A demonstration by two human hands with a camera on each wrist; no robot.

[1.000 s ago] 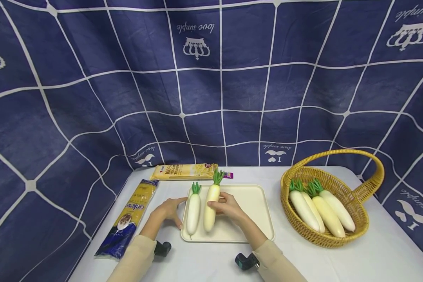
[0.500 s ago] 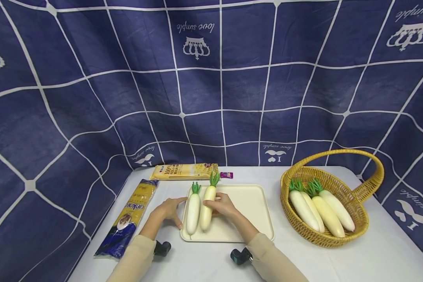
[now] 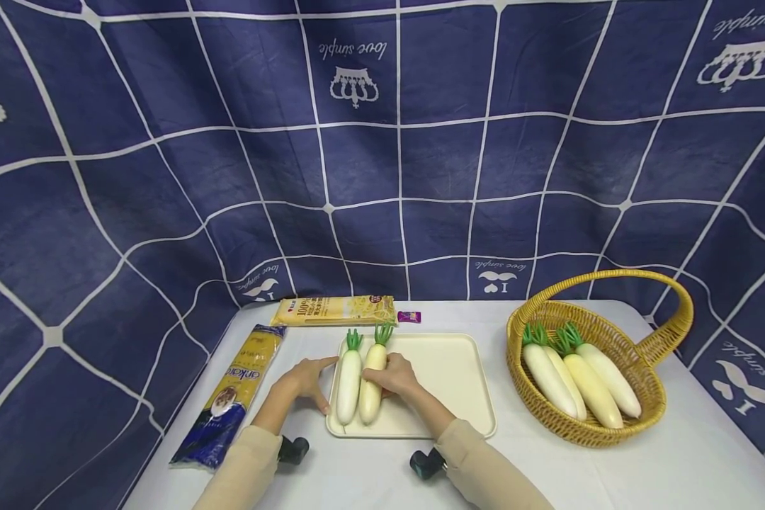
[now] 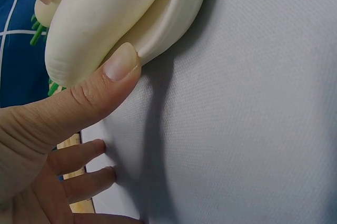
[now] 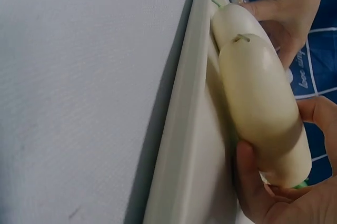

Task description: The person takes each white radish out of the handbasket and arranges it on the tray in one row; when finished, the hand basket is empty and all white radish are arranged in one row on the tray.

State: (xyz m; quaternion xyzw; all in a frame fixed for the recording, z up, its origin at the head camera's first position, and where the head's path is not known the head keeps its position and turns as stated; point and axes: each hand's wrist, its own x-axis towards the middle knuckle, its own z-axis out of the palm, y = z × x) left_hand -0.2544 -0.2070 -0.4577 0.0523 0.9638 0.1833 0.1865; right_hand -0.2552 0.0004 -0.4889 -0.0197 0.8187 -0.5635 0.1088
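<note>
A cream tray (image 3: pixel 446 382) lies on the table with a white radish (image 3: pixel 348 386) along its left side, green leaves pointing away. Beside that radish is a second, yellower radish (image 3: pixel 370 404). My right hand (image 3: pixel 394 375) grips this yellower one around its middle, thumb on top; in the right wrist view its fingers (image 5: pixel 250 174) curl along the radish's side. My left hand (image 3: pixel 304 380) is spread at the tray's left edge, thumb (image 4: pixel 118 69) right at the rim close to the white radish, its other fingers extended over the tablecloth.
A wicker basket (image 3: pixel 612 433) with a tall handle holds several radishes at the right. A blue and gold pasta packet (image 3: pixel 232 397) lies at the left. Behind the tray are a yellow noodle packet (image 3: pixel 334 311) and a small purple packet (image 3: pixel 409 316).
My right hand has carried the yellower radish left and lowered it beside the white radish. The left hand has stayed in place.
</note>
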